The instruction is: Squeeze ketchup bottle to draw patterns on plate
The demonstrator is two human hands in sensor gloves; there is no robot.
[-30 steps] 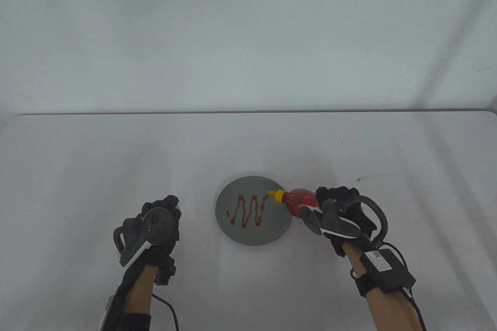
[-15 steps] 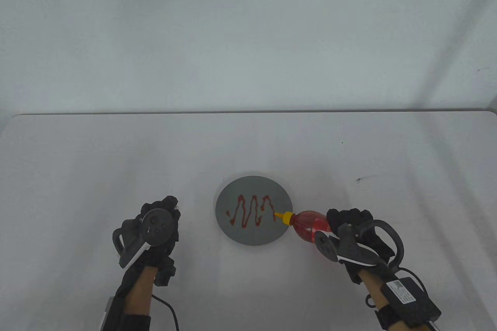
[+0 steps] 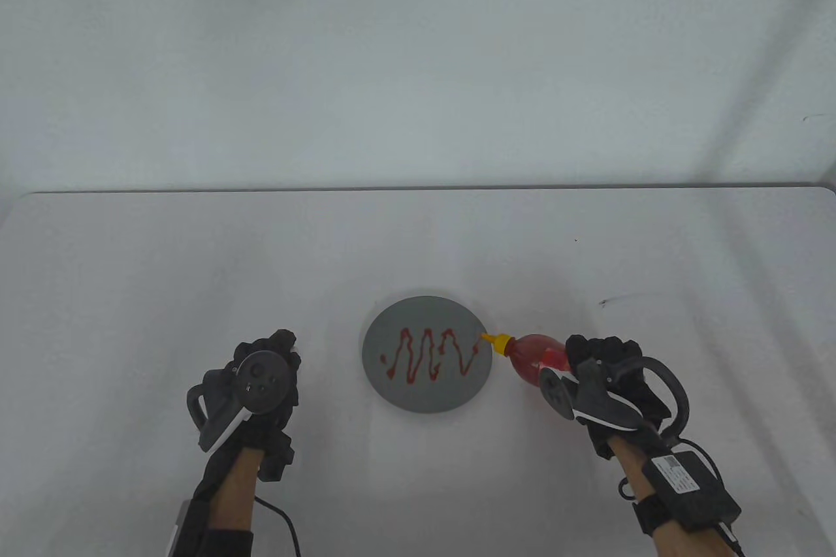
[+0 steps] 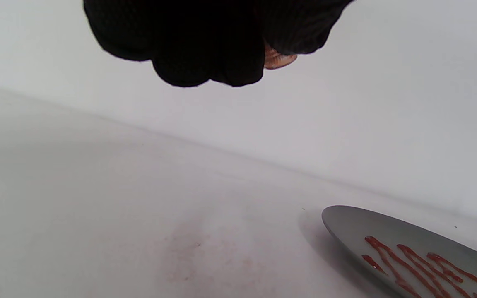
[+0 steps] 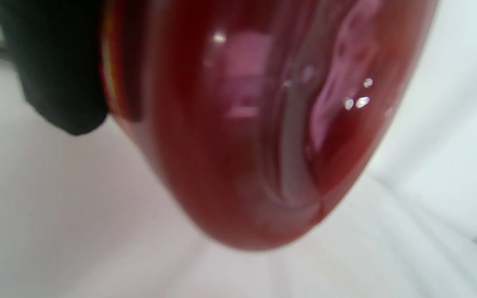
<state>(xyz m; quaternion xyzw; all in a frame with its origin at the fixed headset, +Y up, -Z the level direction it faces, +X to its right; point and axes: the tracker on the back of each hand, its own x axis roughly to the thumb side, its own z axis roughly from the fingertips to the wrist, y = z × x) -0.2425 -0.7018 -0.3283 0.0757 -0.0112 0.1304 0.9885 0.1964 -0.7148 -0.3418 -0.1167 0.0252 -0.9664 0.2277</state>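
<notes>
A round grey plate (image 3: 426, 387) lies on the white table and bears a red zigzag ketchup line (image 3: 428, 354). My right hand (image 3: 604, 364) grips a red ketchup bottle (image 3: 532, 354) tilted to the left. Its yellow nozzle (image 3: 496, 341) is at the plate's right rim. The bottle fills the right wrist view (image 5: 242, 124) with a gloved finger (image 5: 56, 70) against it. My left hand (image 3: 268, 381) is curled in a fist left of the plate and holds nothing. The left wrist view shows its curled fingers (image 4: 205, 37) and the plate's edge (image 4: 346, 223).
The white table (image 3: 196, 270) ends at a far edge against a white wall. A cable (image 3: 281, 518) trails from my left wrist near the front edge. A small dark mark (image 3: 604, 302) lies on the table behind my right hand.
My right hand moved the bottle toward me, then away and to the right. The ketchup zigzag gained further strokes on the plate's right side. My left hand stayed in place.
</notes>
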